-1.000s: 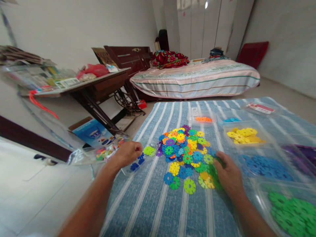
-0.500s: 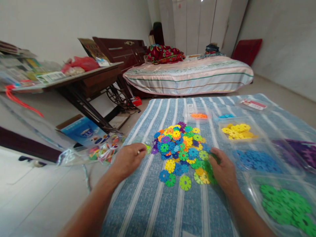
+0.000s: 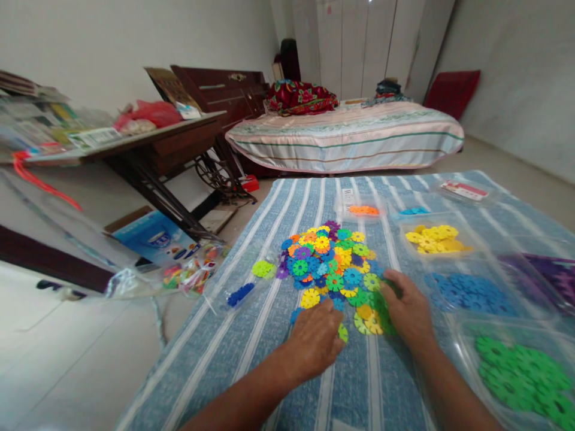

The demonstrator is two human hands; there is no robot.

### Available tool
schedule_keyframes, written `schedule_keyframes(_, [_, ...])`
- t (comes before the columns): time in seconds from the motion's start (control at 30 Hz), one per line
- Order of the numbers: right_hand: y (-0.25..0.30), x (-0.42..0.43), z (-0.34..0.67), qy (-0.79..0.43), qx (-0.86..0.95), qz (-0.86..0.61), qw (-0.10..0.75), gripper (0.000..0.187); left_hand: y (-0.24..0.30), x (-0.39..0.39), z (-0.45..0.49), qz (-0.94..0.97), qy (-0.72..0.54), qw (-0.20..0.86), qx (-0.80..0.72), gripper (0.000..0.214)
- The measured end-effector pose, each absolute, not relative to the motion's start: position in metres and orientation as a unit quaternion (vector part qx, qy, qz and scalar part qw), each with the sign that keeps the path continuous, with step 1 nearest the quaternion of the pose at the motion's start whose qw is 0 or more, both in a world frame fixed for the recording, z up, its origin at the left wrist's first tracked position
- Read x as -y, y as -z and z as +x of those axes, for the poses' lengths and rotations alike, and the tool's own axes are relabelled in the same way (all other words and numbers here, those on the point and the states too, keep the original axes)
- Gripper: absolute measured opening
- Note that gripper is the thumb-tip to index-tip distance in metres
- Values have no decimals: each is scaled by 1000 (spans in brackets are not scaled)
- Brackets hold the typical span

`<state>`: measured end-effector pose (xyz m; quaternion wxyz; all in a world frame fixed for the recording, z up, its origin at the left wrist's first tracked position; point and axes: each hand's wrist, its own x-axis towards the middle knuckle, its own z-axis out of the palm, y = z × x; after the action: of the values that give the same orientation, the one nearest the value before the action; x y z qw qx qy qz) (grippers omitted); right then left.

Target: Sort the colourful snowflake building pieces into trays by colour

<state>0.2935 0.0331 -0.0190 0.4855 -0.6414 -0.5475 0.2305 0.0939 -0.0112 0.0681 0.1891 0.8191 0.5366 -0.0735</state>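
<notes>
A heap of flat, flower-shaped plastic discs in many colours lies on a blue striped cloth. My left hand rests on the heap's near edge, fingers curled down over discs; a lime disc peeks out beside it. What the fingers grip is hidden. My right hand sits at the heap's right edge, fingers closed around several green discs.
Clear bags of sorted discs lie around: lime, small blue, orange, yellow, blue, green, purple. A wooden table and a bed stand beyond.
My left hand has left the lime bag at the left and moved right onto the heap's near edge. My right hand has stayed at the right edge.
</notes>
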Motion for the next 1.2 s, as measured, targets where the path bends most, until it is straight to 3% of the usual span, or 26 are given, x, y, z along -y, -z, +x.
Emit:
schedule_keyframes(0.2, [20,-33,294,-241,540,-651,476,39,-77,5,87,791,12,257,-555,7])
schedule_keyframes(0.3, [21,-33,294,-248,533,-652,478,39,-105,-2,66,771,-57,296,-561,10])
schedule_keyframes(0.47, [21,-33,294,-252,530,-650,484,39,-150,-35,0,704,-161,202,-662,18])
schedule_keyframes(0.57, [21,-33,294,-250,533,-649,483,39,-146,-57,-36,680,-131,147,-706,19])
schedule_keyframes(0.8, [20,-33,294,-242,538,-655,472,41,-106,-78,-57,695,-2,198,-691,19])
schedule_keyframes(1.03, [20,-34,294,-252,536,-655,470,41,-105,-84,-53,722,83,32,-686,31])
schedule_keyframes(1.2, [19,-34,293,-242,542,-653,470,40,-99,-85,-50,737,122,63,-662,38])
